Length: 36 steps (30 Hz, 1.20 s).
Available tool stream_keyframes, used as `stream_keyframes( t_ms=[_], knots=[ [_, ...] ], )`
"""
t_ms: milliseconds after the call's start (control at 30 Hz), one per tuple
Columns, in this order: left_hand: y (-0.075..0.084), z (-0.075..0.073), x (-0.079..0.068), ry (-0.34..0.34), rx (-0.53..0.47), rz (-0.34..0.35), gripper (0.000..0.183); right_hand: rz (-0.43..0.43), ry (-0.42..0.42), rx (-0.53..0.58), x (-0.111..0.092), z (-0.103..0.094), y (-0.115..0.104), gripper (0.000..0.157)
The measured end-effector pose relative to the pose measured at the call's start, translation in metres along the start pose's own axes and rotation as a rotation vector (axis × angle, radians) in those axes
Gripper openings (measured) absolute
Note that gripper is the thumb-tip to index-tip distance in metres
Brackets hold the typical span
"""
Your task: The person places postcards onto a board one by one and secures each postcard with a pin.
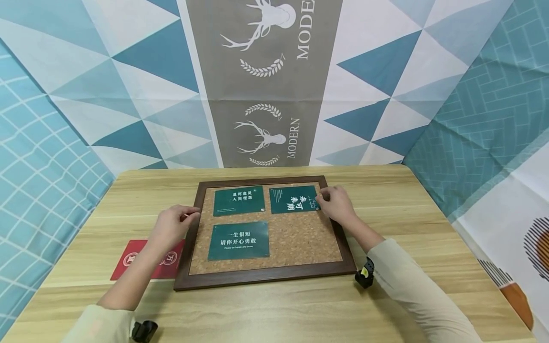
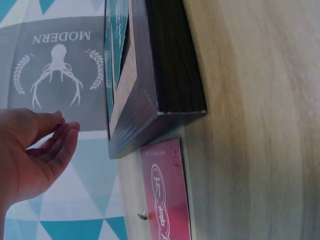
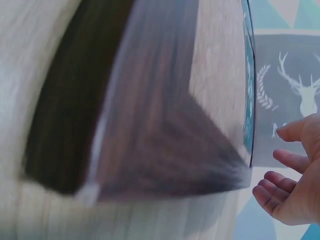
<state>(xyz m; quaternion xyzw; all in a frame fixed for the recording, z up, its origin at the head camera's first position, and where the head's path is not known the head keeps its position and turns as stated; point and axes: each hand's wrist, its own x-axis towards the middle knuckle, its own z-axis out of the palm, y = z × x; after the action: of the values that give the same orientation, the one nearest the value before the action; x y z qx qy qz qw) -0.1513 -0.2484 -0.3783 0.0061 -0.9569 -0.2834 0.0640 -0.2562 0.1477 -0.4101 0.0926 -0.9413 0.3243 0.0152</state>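
Observation:
A brown-framed cork board (image 1: 300,243) lies on the table with three green cards on it: one at upper left (image 1: 238,202), one at lower left (image 1: 238,240) and one at upper right (image 1: 291,200). My left hand (image 1: 172,226) is beside the frame's left edge. In the left wrist view its thumb and finger pinch a small dark thumbtack (image 2: 61,122), mostly hidden by the fingertips. At the upper right card's right edge is my right hand (image 1: 338,204). Seen from the right wrist, its fingers (image 3: 289,162) are relaxed and apart, with nothing visible between them.
A red card (image 1: 171,262) with white print lies left of the board, partly behind my left forearm. Near it a loose metal thumbtack (image 2: 143,216) lies on the wooden table (image 1: 274,309). A patterned cloth wall (image 1: 266,85) rises behind the table's far edge.

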Motion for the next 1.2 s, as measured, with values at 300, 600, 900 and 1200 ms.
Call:
stream_keyframes(
  t_ms=[300,600,900,1200],
  knots=[
    [0.001,0.007,-0.001,0.007,-0.044,0.012,0.026,-0.077,-0.042,0.036,-0.007,0.011,-0.023,0.039],
    [-0.001,0.01,-0.002,-0.016,-0.05,-0.002,0.024,-0.121,-0.112,0.058,-0.017,0.026,-0.051,0.04],
    [0.0,0.015,-0.003,-0.022,-0.067,-0.026,0.029,-0.148,-0.149,0.082,-0.024,0.042,-0.075,0.037],
    [0.0,0.019,-0.003,-0.037,-0.101,-0.06,0.025,-0.208,-0.225,0.126,-0.03,0.058,-0.092,0.036]
  ],
)
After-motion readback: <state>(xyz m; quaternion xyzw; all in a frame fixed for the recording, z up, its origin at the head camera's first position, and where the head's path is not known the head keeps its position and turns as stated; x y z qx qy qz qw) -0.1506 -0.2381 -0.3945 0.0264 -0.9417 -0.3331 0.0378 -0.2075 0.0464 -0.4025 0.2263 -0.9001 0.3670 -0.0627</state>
